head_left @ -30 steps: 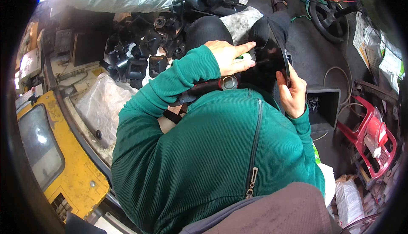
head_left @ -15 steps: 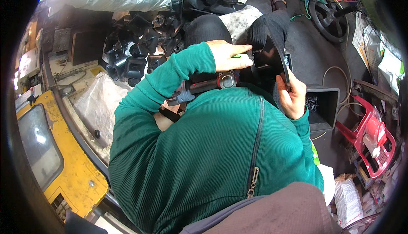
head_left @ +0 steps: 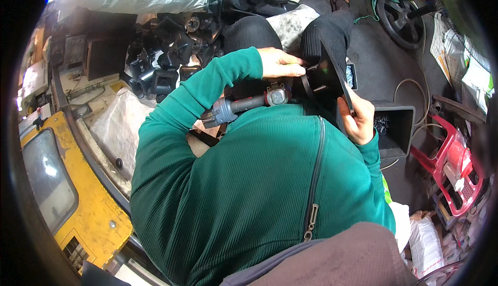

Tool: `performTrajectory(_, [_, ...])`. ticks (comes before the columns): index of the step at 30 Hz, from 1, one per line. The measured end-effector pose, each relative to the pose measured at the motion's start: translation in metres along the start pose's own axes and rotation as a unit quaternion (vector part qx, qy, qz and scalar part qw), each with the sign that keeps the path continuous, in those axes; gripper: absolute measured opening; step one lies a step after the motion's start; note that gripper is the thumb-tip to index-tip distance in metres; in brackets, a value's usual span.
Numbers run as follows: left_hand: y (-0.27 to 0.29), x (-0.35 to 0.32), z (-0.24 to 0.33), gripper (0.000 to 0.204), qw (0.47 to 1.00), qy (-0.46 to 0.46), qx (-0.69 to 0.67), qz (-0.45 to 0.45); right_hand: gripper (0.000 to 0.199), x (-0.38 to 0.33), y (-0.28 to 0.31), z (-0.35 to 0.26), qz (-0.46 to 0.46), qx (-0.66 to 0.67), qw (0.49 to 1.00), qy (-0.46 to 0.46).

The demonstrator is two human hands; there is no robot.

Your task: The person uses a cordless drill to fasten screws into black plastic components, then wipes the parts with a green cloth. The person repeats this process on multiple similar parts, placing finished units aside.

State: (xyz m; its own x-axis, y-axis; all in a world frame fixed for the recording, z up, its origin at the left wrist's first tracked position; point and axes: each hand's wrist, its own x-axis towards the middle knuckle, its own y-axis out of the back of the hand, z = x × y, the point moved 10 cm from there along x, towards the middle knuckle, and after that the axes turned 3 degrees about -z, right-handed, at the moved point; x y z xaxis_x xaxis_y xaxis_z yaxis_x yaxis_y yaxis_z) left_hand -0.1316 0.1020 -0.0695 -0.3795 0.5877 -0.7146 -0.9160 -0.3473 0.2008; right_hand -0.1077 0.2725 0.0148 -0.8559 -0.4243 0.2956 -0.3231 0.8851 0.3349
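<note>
Over my lap is a black plastic part (head_left: 333,73) with a broad flared plate at one end and a round rim at the other. My right hand (head_left: 357,116) grips the plate's lower edge, thumb on one face and fingers behind. At the round rim, my left hand (head_left: 280,64) is closed, its fingertips close together; what they pinch is hidden. Below that hand a grey and red power tool (head_left: 244,104) with a round metal head lies across my lap.
Several similar black parts (head_left: 174,52) are heaped at the left. A dark bin (head_left: 410,130) of small pieces stands right of my right hand. Farther right are a pink plastic stool (head_left: 448,166) and a black wheel (head_left: 399,24). A yellow panel (head_left: 93,203) lies left.
The black part has turned a little in my hands. My left fingers, stretched out before, are now bent in at its rim, and the green sliver between them no longer shows.
</note>
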Motion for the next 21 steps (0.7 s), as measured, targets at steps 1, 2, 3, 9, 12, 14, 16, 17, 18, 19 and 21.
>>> performTrajectory(1, [-0.004, 0.002, -0.003, 0.064, 1.0, 0.009, -0.019, -0.016, 0.04, -0.001, 0.0, 0.001, -0.012, 0.0, 1.0, 0.001])
performTrajectory(2, [-0.003, 0.007, -0.004, 0.061, 0.997, -0.057, -0.058, 0.019, 0.046, -0.007, 0.002, 0.007, -0.038, 0.006, 0.999, -0.019])
performTrajectory(3, [-0.009, 0.013, -0.017, 0.06, 0.995, -0.022, -0.097, -0.025, 0.045, -0.01, 0.003, 0.012, -0.052, 0.007, 0.998, -0.024])
performTrajectory(9, [-0.005, 0.015, -0.013, 0.057, 0.92, -0.031, -0.391, -0.002, 0.028, -0.015, 0.032, 0.035, 0.089, 0.169, 0.977, -0.098])
performTrajectory(12, [0.015, 0.003, -0.004, 0.058, 0.892, -0.083, -0.443, 0.04, 0.02, -0.03, 0.041, 0.072, 0.183, 0.309, 0.924, -0.135])
performTrajectory(14, [0.008, -0.009, 0.007, 0.057, 0.896, -0.075, -0.432, 0.07, 0.016, -0.029, 0.046, 0.073, 0.216, 0.307, 0.916, -0.138])
performTrajectory(16, [0.011, -0.024, 0.023, 0.049, 0.913, -0.121, -0.363, 0.142, 0.019, -0.029, 0.036, 0.083, 0.246, 0.4, 0.865, -0.174])
performTrajectory(17, [0.018, -0.028, 0.028, 0.047, 0.925, -0.14, -0.29, 0.202, 0.021, -0.026, 0.026, 0.085, 0.268, 0.464, 0.823, -0.189])
performTrajectory(18, [0.027, -0.023, 0.026, 0.049, 0.906, -0.221, -0.227, 0.282, 0.023, -0.023, 0.022, 0.083, 0.277, 0.472, 0.815, -0.188])
performTrajectory(19, [0.028, -0.027, 0.029, 0.05, 0.886, -0.229, -0.269, 0.302, 0.025, -0.024, 0.018, 0.083, 0.288, 0.482, 0.806, -0.189])
performTrajectory(21, [0.024, -0.031, 0.038, 0.047, 0.859, -0.247, -0.364, 0.263, 0.029, -0.024, 0.014, 0.091, 0.271, 0.466, 0.826, -0.165])
